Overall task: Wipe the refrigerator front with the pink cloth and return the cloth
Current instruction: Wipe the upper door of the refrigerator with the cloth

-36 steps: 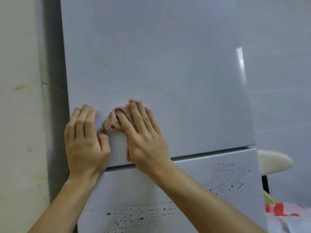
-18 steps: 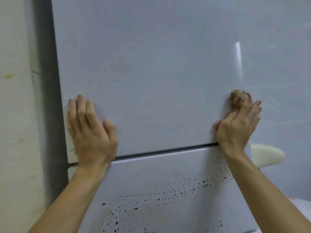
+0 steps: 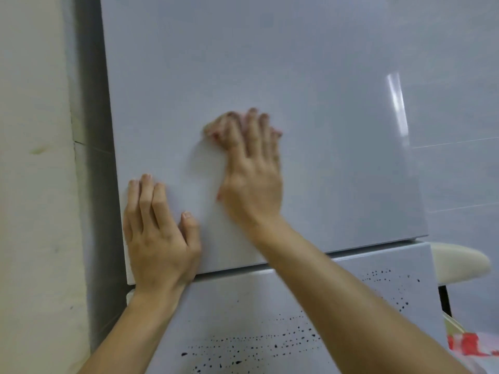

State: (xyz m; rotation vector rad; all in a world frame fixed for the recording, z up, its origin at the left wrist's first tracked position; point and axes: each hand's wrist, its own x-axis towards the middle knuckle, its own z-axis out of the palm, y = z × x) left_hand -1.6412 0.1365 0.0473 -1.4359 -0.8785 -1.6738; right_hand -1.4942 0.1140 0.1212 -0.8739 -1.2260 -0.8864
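Observation:
The refrigerator's pale grey upper door (image 3: 270, 63) fills most of the view, with the lower door (image 3: 243, 314) beneath it, speckled with black dots. My right hand (image 3: 251, 174) presses the pink cloth (image 3: 216, 129) flat against the middle of the upper door; only a pink edge of the cloth shows past my fingers, and the hand is blurred by motion. My left hand (image 3: 159, 230) lies flat on the lower left corner of the upper door, fingers straight, holding nothing.
A cream wall (image 3: 35, 184) runs along the left of the refrigerator. A white stool seat (image 3: 459, 261) on a dark leg stands at the right. Below the stool, a red and white object (image 3: 469, 344) shows at the lower right corner.
My right hand has swept the cloth from the door's right edge back to its middle, a little higher. My left hand has stayed on the lower left corner.

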